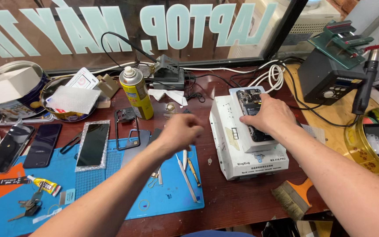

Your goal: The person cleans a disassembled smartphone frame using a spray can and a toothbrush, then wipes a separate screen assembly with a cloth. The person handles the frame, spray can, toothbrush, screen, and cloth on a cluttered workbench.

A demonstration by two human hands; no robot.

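An opened phone (252, 103) with its dark circuit boards showing lies on top of a white box-shaped machine (242, 153). My right hand (270, 116) rests on the phone and presses it down, fingers spread over its lower half. My left hand (181, 131) hovers, slightly blurred, above the blue work mat (110, 184), fingers loosely curled; whether it pinches anything small cannot be told. Below it lie thin metal tools (188, 173) on the mat.
A yellow spray can (137, 93), a phone frame (126, 127), a screen on foil (93, 142), two dark phones (23, 145), a glue tube (44, 184) and keys (28, 208) sit left. A black station (327, 79), a brush (292, 197) and cables are at the right.
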